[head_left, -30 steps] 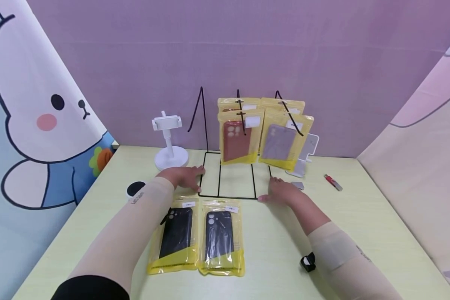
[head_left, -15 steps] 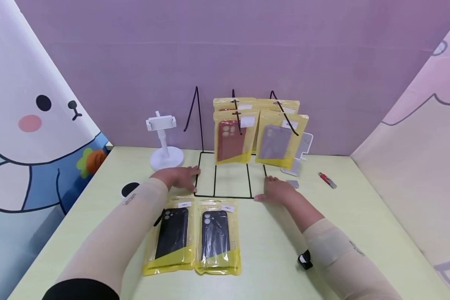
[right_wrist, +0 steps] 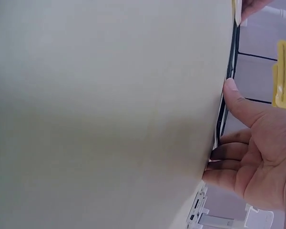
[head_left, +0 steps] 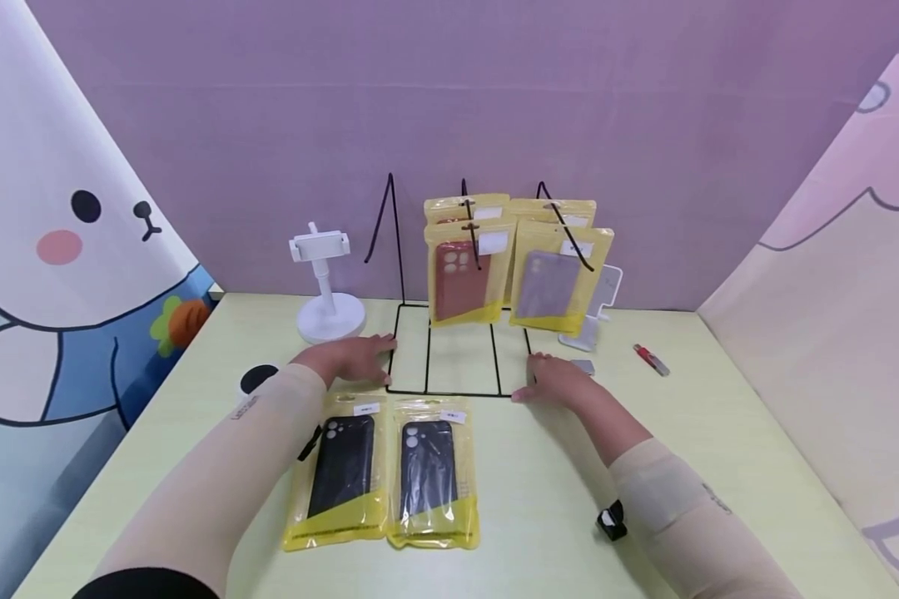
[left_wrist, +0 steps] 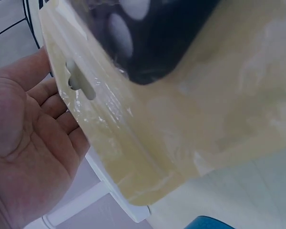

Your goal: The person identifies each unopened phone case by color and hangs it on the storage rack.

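Note:
In the head view a black wire display rack (head_left: 457, 393) stands on the table. Two pouches with red phone cases (head_left: 460, 287) hang on its middle hook and two with purple cases (head_left: 548, 287) on the right hook; the left hook holds nothing. My left hand (head_left: 348, 359) is at the rack base's left edge, fingers relaxed. My right hand (head_left: 562, 383) is at the front right corner, its thumb (right_wrist: 233, 90) beside the bar in the right wrist view. Two yellow pouches with black phone cases (head_left: 345, 466) lie in front; one pouch (left_wrist: 181, 129) partly covers my left fingers in the left wrist view.
A white phone stand (head_left: 330, 312) is left of the rack, and another stand (head_left: 607, 287) is partly hidden behind the purple-case pouches. A small red and silver item (head_left: 650, 359) and a grey item (head_left: 583, 366) lie right. A black-topped round object (head_left: 257, 378) is beside the left forearm.
The head view has shifted, so the scene sits slightly further left. Both hands have eased outward a little from the rack's base; the rack and pouches keep their places.

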Tool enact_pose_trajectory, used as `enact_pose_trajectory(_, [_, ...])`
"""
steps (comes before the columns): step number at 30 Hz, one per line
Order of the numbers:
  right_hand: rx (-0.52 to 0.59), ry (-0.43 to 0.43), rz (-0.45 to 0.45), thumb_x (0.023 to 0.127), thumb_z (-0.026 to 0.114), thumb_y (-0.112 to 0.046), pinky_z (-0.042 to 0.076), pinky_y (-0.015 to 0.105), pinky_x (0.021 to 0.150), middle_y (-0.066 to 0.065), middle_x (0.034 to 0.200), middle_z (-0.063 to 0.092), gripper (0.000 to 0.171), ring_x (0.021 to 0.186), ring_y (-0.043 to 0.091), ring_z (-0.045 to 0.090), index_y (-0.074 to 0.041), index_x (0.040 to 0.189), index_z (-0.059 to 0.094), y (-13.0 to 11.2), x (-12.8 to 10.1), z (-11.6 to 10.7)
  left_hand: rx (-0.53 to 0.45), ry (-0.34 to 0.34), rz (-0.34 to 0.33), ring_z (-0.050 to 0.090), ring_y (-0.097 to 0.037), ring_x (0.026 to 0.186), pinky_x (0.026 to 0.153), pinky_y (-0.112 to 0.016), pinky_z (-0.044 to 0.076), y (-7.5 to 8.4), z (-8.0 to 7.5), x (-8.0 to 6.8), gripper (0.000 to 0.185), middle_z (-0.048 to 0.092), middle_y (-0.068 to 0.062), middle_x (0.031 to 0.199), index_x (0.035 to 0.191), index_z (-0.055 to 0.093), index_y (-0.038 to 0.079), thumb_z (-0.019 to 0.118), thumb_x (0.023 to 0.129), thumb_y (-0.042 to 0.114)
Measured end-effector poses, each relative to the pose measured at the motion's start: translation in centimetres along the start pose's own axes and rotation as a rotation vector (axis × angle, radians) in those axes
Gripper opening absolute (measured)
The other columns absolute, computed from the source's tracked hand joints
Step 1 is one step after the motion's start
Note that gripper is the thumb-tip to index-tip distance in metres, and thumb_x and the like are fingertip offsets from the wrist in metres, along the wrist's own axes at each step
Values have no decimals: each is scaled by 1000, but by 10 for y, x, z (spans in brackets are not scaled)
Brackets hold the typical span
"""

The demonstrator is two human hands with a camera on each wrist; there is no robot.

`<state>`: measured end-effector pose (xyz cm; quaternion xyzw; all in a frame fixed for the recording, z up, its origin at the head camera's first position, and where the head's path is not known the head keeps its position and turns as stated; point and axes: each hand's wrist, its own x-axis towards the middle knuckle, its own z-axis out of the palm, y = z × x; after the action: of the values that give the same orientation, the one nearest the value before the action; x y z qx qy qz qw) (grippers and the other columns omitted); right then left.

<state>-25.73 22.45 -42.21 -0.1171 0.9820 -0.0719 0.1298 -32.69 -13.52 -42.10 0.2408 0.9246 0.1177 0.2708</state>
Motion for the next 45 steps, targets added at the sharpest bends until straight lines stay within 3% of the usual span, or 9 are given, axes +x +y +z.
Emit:
enact_pose_trajectory(2, [10, 19, -8, 84, 73, -49, 49, 50, 88, 28, 124, 59, 64, 105, 39, 61, 4, 115, 58, 2, -2, 1, 2, 3, -2, 10, -36, 151, 121, -53, 14, 2, 1, -1, 80, 10, -13, 165, 158, 18, 17, 61, 95, 41])
enact_pose_trajectory(9, [15, -16, -12, 91, 63, -51, 44, 56, 101, 32, 143, 45, 78, 126, 46, 50, 7, 141, 43, 8, -9, 4, 22, -13, 2, 10, -35, 151, 121, -52, 15, 6, 2, -7, 77, 10, -14, 165, 159, 17, 15, 57, 97, 40])
enact_pose_trajectory(19, [-82, -14, -34, 98, 55, -46, 40, 56, 105, 26, 145, 47, 68, 132, 42, 46, 4, 143, 43, 12, -8, 12, 52, -6, 9, 13, -35, 151, 121, -50, 17, 5, 5, -6, 76, 11, -14, 165, 158, 19, 11, 55, 98, 39])
enact_pose_trajectory(22, [-91, -15, -35, 99, 53, -45, 38, 57, 108, 27, 149, 42, 68, 137, 43, 41, 4, 145, 42, 12, -9, 14, 60, 37, 17, 21, -34, 149, 120, -49, 21, 7, 7, -8, 72, 19, -13, 163, 157, 25, 12, 54, 98, 41])
enact_pose_trajectory(25, [-91, -20, -41, 100, 51, -43, 32, 59, 111, 29, 151, 37, 68, 140, 45, 34, 6, 146, 39, 12, -10, 16, 83, 134, 59, 39, -33, 141, 115, -49, 33, 14, 6, -14, 59, 43, -13, 153, 149, 42, 10, 53, 99, 38])
enact_pose_trajectory(29, [-78, -31, -31, 102, 49, -41, 27, 60, 114, 30, 154, 31, 69, 143, 46, 27, 8, 148, 34, 11, -11, 17, 114, 224, 153, 62, -25, 111, 97, -45, 49, 35, 6, -27, 34, 67, -6, 120, 123, 63, 11, 58, 98, 34])
enact_pose_trajectory(35, [-86, -51, -13, 102, 48, -41, 24, 59, 116, 29, 155, 28, 70, 145, 45, 25, 8, 149, 32, 9, -12, 16, 232, 164, 207, 57, -16, 82, 76, -38, 50, 62, 20, -35, 19, 64, 1, 91, 99, 64, 15, 63, 96, 34])
enact_pose_trajectory(40, [-84, -42, -13, 102, 48, -42, 24, 60, 116, 29, 155, 29, 70, 144, 45, 26, 7, 149, 32, 9, -12, 15, 317, 227, 184, 61, -19, 88, 81, -39, 52, 67, 30, -27, 13, 66, -2, 96, 96, 68, 16, 67, 93, 28])
enact_pose_trajectory(45, [-94, -25, -31, 101, 49, -42, 26, 60, 114, 30, 154, 31, 70, 143, 46, 28, 8, 148, 33, 11, -12, 15, 321, 238, 176, 61, -21, 92, 83, -41, 53, 71, 33, -22, 12, 66, -3, 99, 99, 71, 15, 68, 92, 24])
